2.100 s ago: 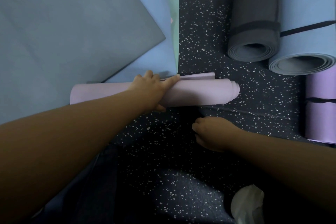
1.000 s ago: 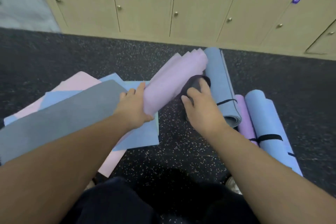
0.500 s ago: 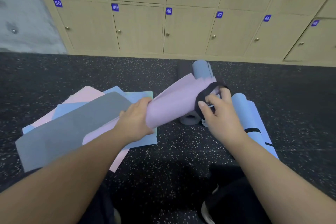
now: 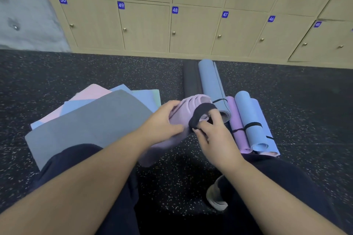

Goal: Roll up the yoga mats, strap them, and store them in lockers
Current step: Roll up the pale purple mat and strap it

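Head view: my left hand [image 4: 162, 120] is wrapped round the rolled lilac mat [image 4: 183, 114], held off the floor over my lap; my right hand [image 4: 210, 131] pinches the black strap [image 4: 198, 113] looped over its far end. I'd keep the roll tight and work the loop inward. Foam looks soft and spongy, strap stretchy, lockers [image 4: 191, 28] shut.

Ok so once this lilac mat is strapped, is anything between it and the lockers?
The rolled mats lie on the floor toward lockers 47 and 48, so they partly block that line. The bare floor toward locker 49 looks open. All locker doors in view are closed, and the strap is only at the lilac mat's end.
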Demonstrator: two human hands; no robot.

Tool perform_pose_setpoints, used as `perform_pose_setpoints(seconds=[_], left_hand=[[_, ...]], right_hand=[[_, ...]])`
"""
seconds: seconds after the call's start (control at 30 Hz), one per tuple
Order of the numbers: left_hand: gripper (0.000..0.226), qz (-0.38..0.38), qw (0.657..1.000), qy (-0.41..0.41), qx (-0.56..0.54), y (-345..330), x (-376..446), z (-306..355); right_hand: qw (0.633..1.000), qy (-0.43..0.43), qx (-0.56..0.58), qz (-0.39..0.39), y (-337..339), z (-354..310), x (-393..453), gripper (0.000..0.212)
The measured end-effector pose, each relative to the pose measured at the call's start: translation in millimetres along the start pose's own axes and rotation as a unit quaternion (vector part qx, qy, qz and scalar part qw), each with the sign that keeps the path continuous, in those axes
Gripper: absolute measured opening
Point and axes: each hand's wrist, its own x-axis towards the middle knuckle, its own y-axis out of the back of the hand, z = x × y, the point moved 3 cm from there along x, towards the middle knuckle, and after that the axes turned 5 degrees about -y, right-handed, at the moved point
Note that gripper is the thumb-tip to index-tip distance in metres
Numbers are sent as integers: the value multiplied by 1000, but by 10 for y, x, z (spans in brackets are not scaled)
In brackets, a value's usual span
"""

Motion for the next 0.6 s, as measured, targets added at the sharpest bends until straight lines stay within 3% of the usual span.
perform_pose_setpoints(seconds=[0.17, 0.33, 0.47, 0.6], left_hand=[[49, 22, 986, 115, -122, -210, -259, -63], [37, 37, 985, 142, -94, -353, -419, -158], [60, 41, 978, 181, -92, -475, -497, -313], [58, 36, 973, 212, -87, -559, -535, -457]], right_hand=[[999, 17, 3, -30, -62, -62, -220, 10], [998, 15, 14, -55, -152, -104, -405, 9], [992, -6, 13, -125, -233, -56, -471, 13], [986, -7, 8, -165, -266, -40, -513, 12]])
